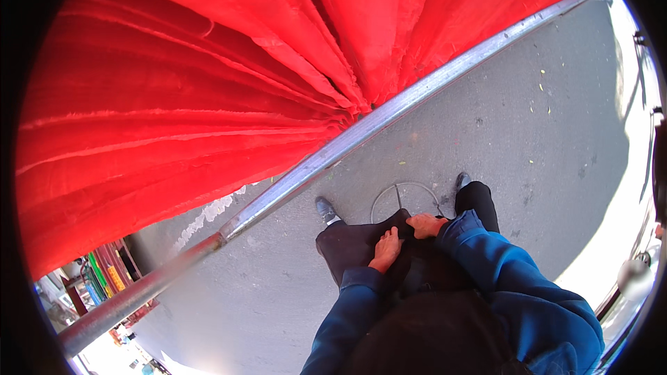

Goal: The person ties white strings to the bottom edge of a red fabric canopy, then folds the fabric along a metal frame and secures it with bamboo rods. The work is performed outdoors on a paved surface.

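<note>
We see two bare hands close together at the lower centre of the frame, over the dark cloth [345,242] of the wearer's own clothing. The left hand [386,248] has its fingers bent inward at the edge of that cloth; the right hand [424,226], just beside it and a little higher, has its fingers curled over. We can't make out whether either one grips anything, since the fingertips are turned away or lost against the black. Just above them curves a thin grey wire-like loop [415,182] with a short straight piece [398,196] running inward; its lower part is hidden behind the hands and clothing, so we can't say whether it is held or lies on the grey paved ground [556,132]. In our judgement, if it is held, a loose pinch could let it slip, and if it lies there, the dark left shoe [326,210] or right shoe [463,180] could snag it on a step. A long round metal pole [389,114] slants across from lower left to upper right, against gathered bright red cloth [208,97]; straightening carelessly, we might knock the pole or catch the folds.
</note>
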Motion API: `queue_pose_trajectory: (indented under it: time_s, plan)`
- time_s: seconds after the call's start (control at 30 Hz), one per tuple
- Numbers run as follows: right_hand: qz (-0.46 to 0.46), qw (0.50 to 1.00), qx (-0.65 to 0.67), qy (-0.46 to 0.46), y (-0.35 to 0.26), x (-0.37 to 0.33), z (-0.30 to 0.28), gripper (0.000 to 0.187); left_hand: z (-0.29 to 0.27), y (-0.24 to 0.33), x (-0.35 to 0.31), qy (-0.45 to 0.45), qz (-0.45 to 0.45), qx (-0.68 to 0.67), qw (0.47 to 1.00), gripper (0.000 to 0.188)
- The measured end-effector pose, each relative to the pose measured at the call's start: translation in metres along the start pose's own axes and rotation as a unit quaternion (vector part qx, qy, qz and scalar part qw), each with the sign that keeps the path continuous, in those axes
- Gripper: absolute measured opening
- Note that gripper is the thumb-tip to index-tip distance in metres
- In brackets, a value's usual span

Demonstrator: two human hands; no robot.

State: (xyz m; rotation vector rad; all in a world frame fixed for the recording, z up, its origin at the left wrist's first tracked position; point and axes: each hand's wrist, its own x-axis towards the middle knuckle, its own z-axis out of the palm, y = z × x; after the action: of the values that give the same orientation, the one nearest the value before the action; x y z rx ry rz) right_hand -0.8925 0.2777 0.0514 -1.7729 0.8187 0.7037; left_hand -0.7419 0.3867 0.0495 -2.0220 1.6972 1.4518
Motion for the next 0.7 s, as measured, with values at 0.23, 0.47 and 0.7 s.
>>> queue_pose_trajectory:
  time_s: [0.23, 0.47, 0.7]
  plan:
    - [-0.036, 0.995, -0.089, -0.031, 0.008, 0.009, -0.028, 0.031, 0.004, 0.000, 0.030, 0.006, 0.035, 0.015, 0.999, 0.038]
    - [-0.085, 0.992, -0.087, -0.044, 0.023, 0.029, -0.045, 0.030, -0.011, -0.008, 0.051, 0.041, 0.149, 0.066, 0.986, 0.030]
    - [-0.281, 0.855, 0.094, 0.425, -0.055, 0.095, -0.199, 0.026, -0.018, 0.012, 0.064, 0.068, 0.170, 0.113, 0.977, 0.048]
